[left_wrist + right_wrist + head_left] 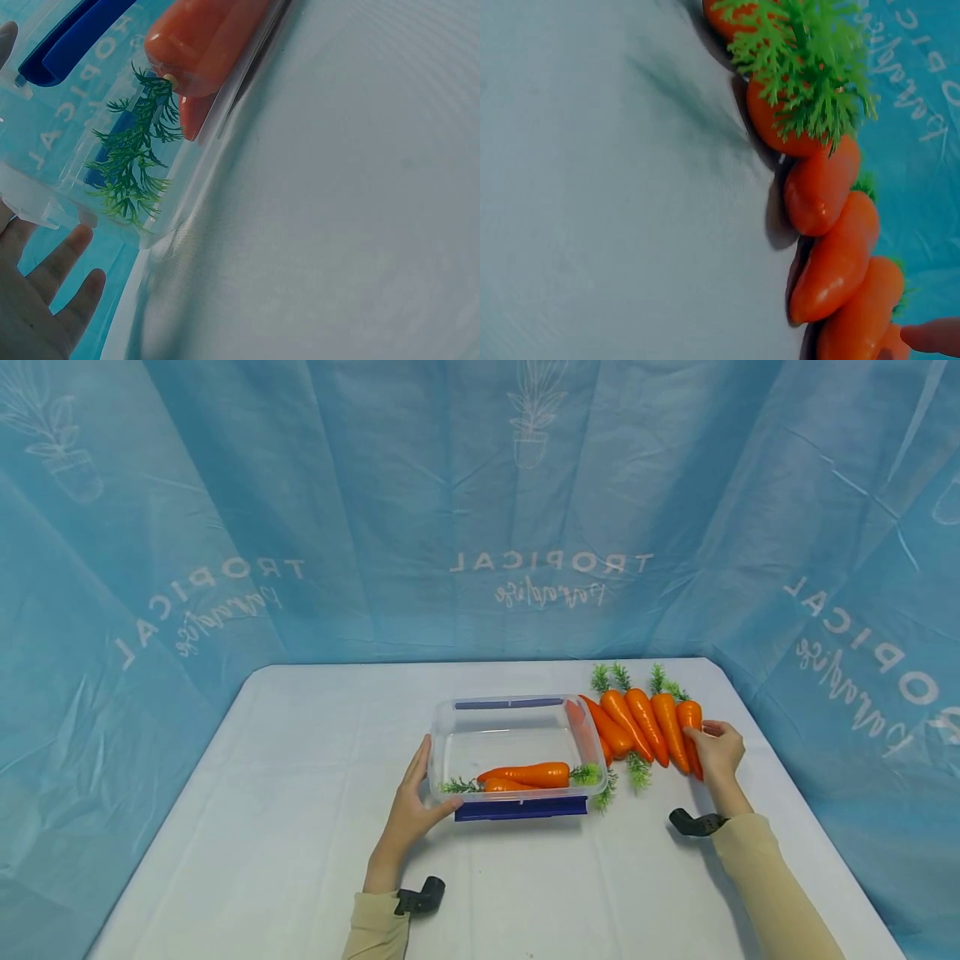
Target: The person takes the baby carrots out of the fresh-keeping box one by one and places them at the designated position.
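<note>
A clear plastic food container (444,743) with blue clip flaps stands mid-table, two orange toy carrots (536,774) lying along its near side. My left hand (411,810) holds its near left corner, thumb at the front rim and fingers along the left wall. In the left wrist view, spread fingers (66,259) show beside the see-through wall. My right hand (720,750) is at the rightmost carrot (689,714) of a row, thumb over its upper body. One fingertip (930,335) meets that carrot in the right wrist view; the other fingers are out of sight there.
Several more carrots (647,727) with green leafy tops lie side by side right of the container, the nearest against its right wall. The white table (315,760) is bordered by a blue curtain (390,510) at the back and sides.
</note>
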Available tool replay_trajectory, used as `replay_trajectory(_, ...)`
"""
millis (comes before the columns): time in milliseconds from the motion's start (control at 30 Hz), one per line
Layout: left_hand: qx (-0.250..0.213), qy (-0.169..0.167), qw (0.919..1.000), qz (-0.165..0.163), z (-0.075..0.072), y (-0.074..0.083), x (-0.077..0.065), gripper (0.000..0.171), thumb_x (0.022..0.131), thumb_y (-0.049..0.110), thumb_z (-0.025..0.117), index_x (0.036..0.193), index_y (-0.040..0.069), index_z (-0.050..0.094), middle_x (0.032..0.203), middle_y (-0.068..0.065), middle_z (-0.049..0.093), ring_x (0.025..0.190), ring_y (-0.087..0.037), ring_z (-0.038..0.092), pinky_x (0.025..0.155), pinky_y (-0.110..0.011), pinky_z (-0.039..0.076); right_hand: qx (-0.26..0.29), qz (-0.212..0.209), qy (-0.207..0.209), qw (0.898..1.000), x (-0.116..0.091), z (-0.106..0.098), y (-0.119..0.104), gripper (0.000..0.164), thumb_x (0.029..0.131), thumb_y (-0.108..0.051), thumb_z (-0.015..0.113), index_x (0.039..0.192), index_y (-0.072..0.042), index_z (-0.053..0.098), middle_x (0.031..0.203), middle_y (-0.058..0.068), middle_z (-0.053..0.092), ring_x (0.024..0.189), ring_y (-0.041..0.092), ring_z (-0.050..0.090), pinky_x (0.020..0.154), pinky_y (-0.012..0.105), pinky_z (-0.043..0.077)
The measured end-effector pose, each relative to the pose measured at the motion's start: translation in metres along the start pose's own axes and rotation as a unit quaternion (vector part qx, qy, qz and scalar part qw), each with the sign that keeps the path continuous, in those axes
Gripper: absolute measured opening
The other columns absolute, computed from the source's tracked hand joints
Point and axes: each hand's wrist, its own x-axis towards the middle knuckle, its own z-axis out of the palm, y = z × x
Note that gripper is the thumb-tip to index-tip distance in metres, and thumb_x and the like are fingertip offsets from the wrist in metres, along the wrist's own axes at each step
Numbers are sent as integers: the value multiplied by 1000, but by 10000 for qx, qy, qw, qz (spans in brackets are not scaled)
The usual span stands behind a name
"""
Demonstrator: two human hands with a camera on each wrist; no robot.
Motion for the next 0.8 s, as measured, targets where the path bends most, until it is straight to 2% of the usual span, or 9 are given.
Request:
replay_trajectory(67, -4, 15, 10000, 10, 0, 0, 0, 100, 74, 17, 78, 153, 8, 18, 160, -14, 18, 146, -39, 20, 112, -64, 21, 75, -147, 102, 9998, -2, -1, -5, 42, 88, -20, 65, 120, 6, 58, 119, 24, 58, 94, 25, 51, 65, 12, 35)
replay_trajectory(167, -18, 38, 10000, 26, 0, -1, 1, 99, 74, 15, 78, 153, 7, 18, 159, -15, 19, 145, -40, 22, 112, -65, 22, 223, -417, 221, 9986, -8, -1, -17, 38, 88, -16, 65, 118, 7, 59, 116, 24, 60, 83, 14, 47, 65, 10, 36)
replay_trajectory(300, -19, 40, 10000, 36, 0, -1, 0, 99, 73, 16, 78, 153, 7, 18, 159, -15, 19, 143, -41, 27, 111, -64, 24, 407, -729, 156, 9964, -19, 2, -33, 34, 88, -13, 65, 115, 7, 61, 113, 24, 62, 77, 2, 43, 67, 7, 36)
replay_trajectory(533, -85, -13, 10000, 16, -1, 0, -1, 99, 75, 16, 78, 153, 8, 17, 160, -14, 17, 146, -39, 20, 111, -65, 21, 694, -1297, -306, 9887, -37, 12, -59, 31, 87, -13, 66, 112, 5, 64, 110, 23, 64, 74, -8, 46, 70, 7, 40)
replay_trajectory(800, -42, -5, 10000, 29, -1, -1, 0, 99, 74, 15, 78, 153, 6, 18, 159, -16, 18, 145, -40, 21, 111, -63, 23, 913, -1752, -952, 9757, -60, 22, -86, 33, 89, -14, 65, 117, 4, 62, 114, 23, 64, 81, -6, 49, 76, 12, 44)
